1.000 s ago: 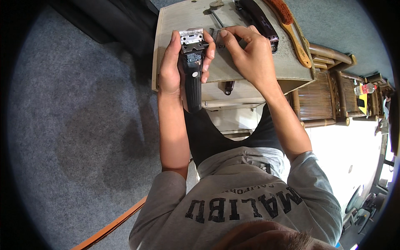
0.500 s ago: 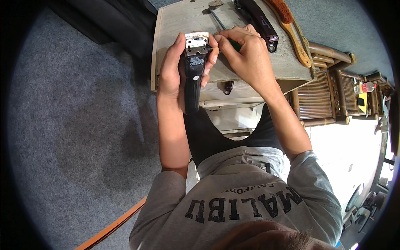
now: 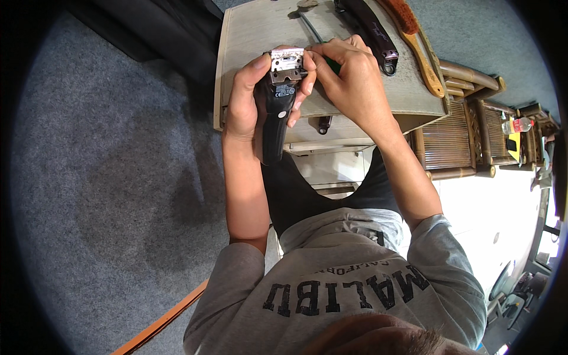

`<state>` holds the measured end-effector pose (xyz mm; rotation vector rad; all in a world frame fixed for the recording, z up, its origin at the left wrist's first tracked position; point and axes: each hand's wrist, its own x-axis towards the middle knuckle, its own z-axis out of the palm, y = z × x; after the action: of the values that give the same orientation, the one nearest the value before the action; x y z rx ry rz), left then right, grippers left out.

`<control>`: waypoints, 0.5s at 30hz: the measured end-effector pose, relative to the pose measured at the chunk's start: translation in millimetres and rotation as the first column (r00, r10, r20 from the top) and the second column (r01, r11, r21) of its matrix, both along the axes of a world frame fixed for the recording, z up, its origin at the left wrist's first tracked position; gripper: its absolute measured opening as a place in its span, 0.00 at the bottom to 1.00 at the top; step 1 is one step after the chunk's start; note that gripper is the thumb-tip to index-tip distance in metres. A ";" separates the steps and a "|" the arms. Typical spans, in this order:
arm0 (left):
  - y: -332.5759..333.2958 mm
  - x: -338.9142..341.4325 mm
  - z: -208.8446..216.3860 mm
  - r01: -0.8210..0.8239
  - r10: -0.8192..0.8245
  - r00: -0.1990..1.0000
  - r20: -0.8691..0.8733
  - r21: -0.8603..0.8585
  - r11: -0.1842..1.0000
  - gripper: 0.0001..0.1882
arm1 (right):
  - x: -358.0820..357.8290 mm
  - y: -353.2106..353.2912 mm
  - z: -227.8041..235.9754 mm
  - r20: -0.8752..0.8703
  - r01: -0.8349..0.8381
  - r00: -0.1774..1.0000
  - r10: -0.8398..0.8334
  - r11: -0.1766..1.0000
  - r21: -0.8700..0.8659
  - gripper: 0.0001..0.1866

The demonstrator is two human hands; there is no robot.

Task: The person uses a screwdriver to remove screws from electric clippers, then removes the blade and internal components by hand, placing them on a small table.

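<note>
We are holding the black hair clipper (image 3: pixel 275 127) in the left hand (image 3: pixel 242 97), its fingers wrapping around the body and the thumb pressing along the left side near the head. The clipper is pointing its metal blade (image 3: pixel 287 61) away from us, labelled face up, and its handle is reaching past the near edge of the wooden table (image 3: pixel 248 32) toward our lap.

We are bringing the thumb and forefinger of the right hand (image 3: pixel 358 77) together just beside the blade's right edge; we cannot tell whether they are pinching anything small. A screwdriver (image 3: pixel 310 27) is lying on the table, its shaft slanting up and left, its green handle (image 3: pixel 333 65) partly hiding beneath the right hand.

Farther right, we are seeing a dark maroon clipper (image 3: pixel 376 38) lying on the table and, near it, a wooden-handled brush (image 3: pixel 431 77) with orange-brown bristles. A small maroon part (image 3: pixel 324 124) is showing below the tabletop's near edge. Bamboo furniture (image 3: pixel 447 142) is standing to the right.
</note>
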<state>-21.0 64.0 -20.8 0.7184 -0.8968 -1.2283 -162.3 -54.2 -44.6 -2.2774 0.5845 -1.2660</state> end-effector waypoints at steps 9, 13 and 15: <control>0.2 -2.1 1.0 -0.037 0.038 0.997 -0.070 0.026 0.999 0.34 | 1.8 4.3 1.5 -0.056 0.118 0.991 -0.124 0.989 -0.092 0.09; -0.7 -2.9 2.4 -0.046 0.049 0.995 -0.088 0.031 0.998 0.33 | 3.5 3.2 -2.9 -0.058 0.163 0.983 -0.174 0.973 -0.162 0.08; -1.0 -2.5 1.8 -0.053 0.055 0.995 -0.086 0.029 0.998 0.33 | 4.5 5.7 -2.7 -0.086 0.178 0.976 -0.202 0.956 -0.235 0.08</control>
<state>-23.6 63.0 -19.0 0.7007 -0.7865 -1.2162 -157.8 -48.5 -47.3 -2.5421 0.7485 -1.3653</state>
